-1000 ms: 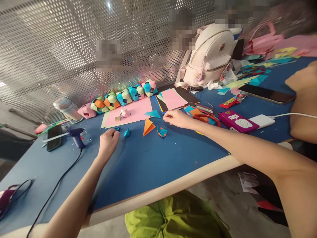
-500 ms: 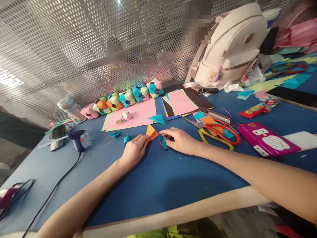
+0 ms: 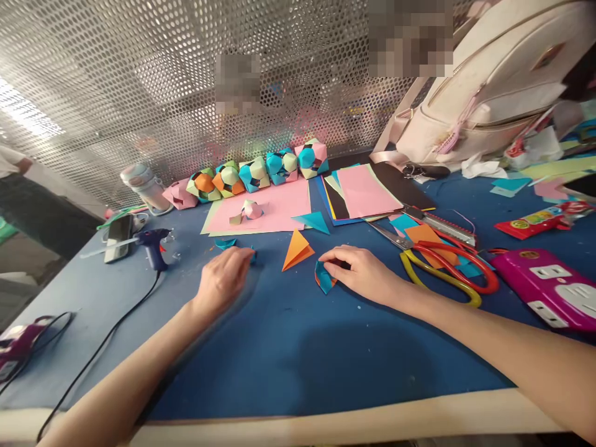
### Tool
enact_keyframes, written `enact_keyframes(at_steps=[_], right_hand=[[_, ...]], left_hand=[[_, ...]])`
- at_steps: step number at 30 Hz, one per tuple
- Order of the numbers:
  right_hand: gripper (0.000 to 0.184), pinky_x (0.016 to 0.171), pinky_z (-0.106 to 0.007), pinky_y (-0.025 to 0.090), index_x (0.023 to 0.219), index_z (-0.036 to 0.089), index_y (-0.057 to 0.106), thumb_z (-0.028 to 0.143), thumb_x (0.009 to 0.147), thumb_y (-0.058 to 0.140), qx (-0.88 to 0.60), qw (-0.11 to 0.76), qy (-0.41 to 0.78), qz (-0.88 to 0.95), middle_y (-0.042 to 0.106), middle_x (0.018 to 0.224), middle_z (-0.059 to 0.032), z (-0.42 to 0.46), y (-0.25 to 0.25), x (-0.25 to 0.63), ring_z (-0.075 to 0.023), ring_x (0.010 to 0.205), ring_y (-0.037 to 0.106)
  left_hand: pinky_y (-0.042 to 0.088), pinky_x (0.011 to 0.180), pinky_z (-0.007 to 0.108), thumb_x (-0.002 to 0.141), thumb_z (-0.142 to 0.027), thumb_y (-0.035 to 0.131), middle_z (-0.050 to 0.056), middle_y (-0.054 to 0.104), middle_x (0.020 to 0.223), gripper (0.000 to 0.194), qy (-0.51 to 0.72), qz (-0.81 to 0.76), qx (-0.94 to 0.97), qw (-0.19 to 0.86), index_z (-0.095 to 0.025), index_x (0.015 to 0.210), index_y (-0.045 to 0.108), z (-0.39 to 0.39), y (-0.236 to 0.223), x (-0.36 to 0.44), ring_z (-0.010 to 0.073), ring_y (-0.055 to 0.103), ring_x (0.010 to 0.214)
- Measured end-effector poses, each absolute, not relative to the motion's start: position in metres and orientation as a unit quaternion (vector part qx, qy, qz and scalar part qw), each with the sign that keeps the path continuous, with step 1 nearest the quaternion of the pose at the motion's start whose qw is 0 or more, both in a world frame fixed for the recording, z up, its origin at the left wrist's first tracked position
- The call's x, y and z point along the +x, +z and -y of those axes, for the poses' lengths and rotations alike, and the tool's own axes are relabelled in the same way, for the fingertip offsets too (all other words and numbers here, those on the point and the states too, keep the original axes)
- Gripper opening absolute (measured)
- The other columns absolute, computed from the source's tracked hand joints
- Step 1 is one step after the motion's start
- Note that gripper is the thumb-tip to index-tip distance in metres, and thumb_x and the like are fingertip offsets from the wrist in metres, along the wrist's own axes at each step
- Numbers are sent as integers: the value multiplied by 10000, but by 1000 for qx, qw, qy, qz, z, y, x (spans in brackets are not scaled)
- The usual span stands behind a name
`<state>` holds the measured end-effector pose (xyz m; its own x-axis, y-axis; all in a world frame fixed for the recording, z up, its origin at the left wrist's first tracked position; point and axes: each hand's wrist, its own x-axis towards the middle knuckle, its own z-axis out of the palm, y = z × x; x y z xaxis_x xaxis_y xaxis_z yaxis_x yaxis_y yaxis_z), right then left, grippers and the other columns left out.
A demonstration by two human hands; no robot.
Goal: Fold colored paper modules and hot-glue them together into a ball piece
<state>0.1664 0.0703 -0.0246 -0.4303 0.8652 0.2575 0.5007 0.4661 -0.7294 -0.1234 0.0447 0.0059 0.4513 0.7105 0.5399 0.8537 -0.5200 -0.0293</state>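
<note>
The right hand (image 3: 358, 273) is pinching the blue-orange folded piece (image 3: 325, 277), probably light and crushable, best gripped at its creased edge, on the table (image 3: 279, 360), right of the left hand (image 3: 223, 279), whose grip is unclear.

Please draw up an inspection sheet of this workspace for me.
Surface: blue tabletop, scattered with tiny specks.
Job's things: orange folded piece between the hands; paper balls in a row behind.
Clutter: scissors lie among paper scraps, near the purple power strip.
Hands: left hand at a small blue piece, right hand touching a blue-and-orange piece; grips unclear.
Cables: black cord runs from the glue gun over the near edge.
Surroundings: perforated screen and pale backpack behind.
</note>
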Motion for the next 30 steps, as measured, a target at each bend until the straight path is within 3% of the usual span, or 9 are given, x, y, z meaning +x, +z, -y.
enact_keyframes(at_steps=[5, 12, 22, 27, 30], right_hand=[[201, 708, -285, 505, 800, 226, 696, 194, 845, 503, -438, 315, 303, 786, 743, 854, -34, -68, -20, 161, -179, 783, 672], [204, 671, -279, 495, 769, 218, 679, 236, 837, 488, -427, 324, 332, 776, 733, 812, -35, -63, -18, 161, -173, 728, 657], [205, 623, -290, 487, 759, 218, 662, 292, 843, 490, -456, 336, 328, 756, 725, 772, -34, -63, -16, 169, -184, 682, 655], [191, 645, -284, 485, 772, 212, 658, 272, 848, 493, -478, 365, 301, 740, 713, 805, -38, -68, -13, 172, -182, 718, 655], [194, 673, -283, 484, 767, 208, 659, 263, 847, 492, -493, 370, 280, 736, 705, 838, -45, -71, -11, 175, -183, 753, 652]], left_hand=[[475, 712, 269, 952, -271, 427, 61, 669, 833, 216, -276, 566, -768, 119, -182, 894, 616, -57, 6, -150, 165, 628, 768], [449, 635, 251, 846, -182, 494, 17, 621, 723, 114, -285, 605, -732, 132, -198, 773, 580, -57, 9, -161, 145, 578, 645], [411, 614, 268, 926, -247, 398, 27, 580, 704, 164, -259, 574, -768, 116, -203, 814, 509, -48, 4, -148, 166, 576, 664], [371, 541, 256, 942, -286, 397, -14, 471, 569, 285, -235, 592, -761, 125, -217, 668, 436, -43, 3, -143, 138, 506, 542], [434, 575, 240, 929, -279, 461, 19, 592, 766, 154, -271, 587, -754, 113, -192, 828, 537, -36, 6, -128, 125, 566, 613]])
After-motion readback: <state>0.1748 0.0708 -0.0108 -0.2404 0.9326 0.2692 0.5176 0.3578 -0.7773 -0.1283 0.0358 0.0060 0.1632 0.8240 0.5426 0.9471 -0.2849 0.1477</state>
